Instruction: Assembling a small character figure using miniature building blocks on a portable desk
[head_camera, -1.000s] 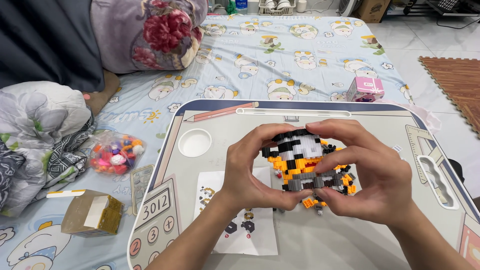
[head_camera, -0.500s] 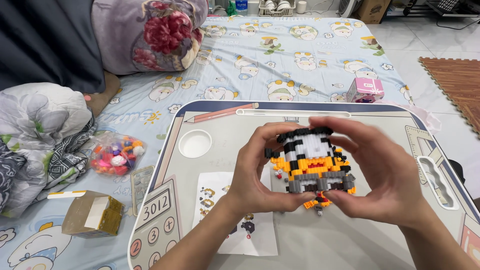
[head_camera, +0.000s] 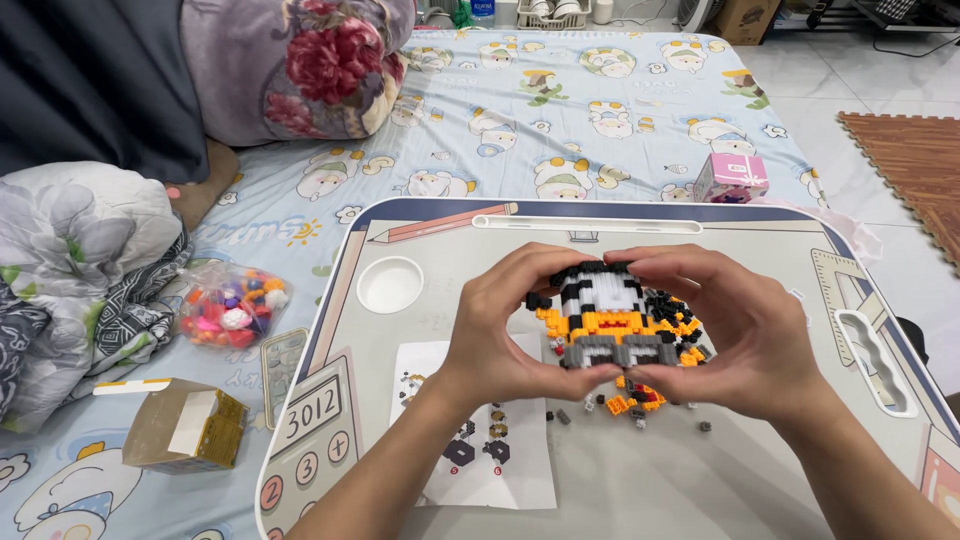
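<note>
Both hands grip a small building-block figure (head_camera: 610, 320) of black, white, orange and grey bricks, held just above a lap tray table (head_camera: 440, 235). My left hand (head_camera: 505, 330) wraps its left side, thumb under, fingers over the top. My right hand (head_camera: 735, 335) cups its right side the same way. Under the figure lie several loose orange, black and grey bricks (head_camera: 630, 400). A printed instruction sheet (head_camera: 480, 440) lies on the tray by my left wrist.
A clear bag of colourful pieces (head_camera: 228, 305) and an open cardboard box (head_camera: 185, 425) lie on the cartoon-print sheet left of the tray. A small pink box (head_camera: 732, 177) stands beyond the tray. Floral pillow (head_camera: 300, 65) and crumpled blanket (head_camera: 80, 270) sit at left.
The figure has turned in my hands so its face points more squarely toward me. Both hands have shifted slightly on it and stayed closed around it.
</note>
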